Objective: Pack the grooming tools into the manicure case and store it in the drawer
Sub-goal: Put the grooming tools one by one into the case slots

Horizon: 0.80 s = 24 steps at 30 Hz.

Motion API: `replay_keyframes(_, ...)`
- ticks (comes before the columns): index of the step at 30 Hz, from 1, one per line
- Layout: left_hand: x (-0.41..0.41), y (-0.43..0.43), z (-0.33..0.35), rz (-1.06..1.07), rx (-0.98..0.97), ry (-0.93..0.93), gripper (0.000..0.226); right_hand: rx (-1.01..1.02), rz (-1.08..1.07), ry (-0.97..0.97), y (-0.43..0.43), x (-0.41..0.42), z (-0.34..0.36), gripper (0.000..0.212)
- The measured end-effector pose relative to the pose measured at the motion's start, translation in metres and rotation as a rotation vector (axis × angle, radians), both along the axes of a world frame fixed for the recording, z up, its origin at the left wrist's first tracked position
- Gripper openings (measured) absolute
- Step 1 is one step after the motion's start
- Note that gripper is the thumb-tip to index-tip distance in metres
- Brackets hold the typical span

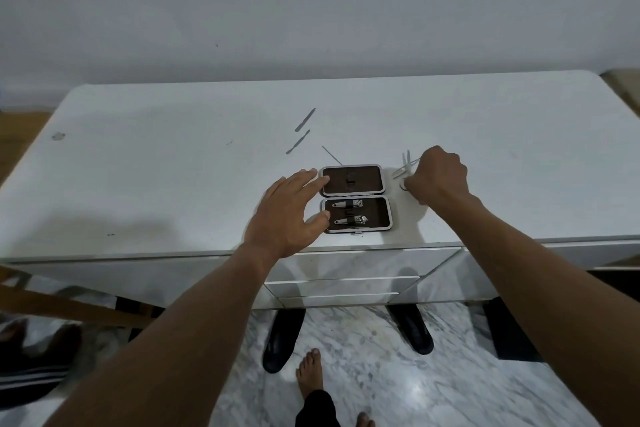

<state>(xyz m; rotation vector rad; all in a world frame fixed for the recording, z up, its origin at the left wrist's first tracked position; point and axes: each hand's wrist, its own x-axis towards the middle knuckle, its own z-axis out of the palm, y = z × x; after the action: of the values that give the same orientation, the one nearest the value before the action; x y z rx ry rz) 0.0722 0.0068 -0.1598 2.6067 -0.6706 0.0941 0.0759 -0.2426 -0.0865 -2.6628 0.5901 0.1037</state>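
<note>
Already two clippers (348, 212) sit cased; right hand (437, 178) grips scissors (406, 168), left (289, 215) spread.

The manicure case (355, 198) is lying open and flat near the tabletop's front edge, its brown lining showing inside a silver rim. Two nail clippers (348, 212) are sitting strapped in the near half. Two slim files (300, 131) and a thin pick (331, 155) are lying loose behind it, scissors (406, 166) to its right.
</note>
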Motion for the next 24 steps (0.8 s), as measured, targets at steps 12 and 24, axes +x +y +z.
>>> replay_keyframes(12,0.001,0.0,-0.001,-0.002,-0.002,0.001,0.063,-0.008,0.01,0.025,0.001,0.005,0.0,0.029)
replay_keyframes(24,0.001,0.001,-0.001,-0.005,-0.001,0.009,0.064,-0.122,0.285,-0.129,-0.02,-0.026,0.01,0.007)
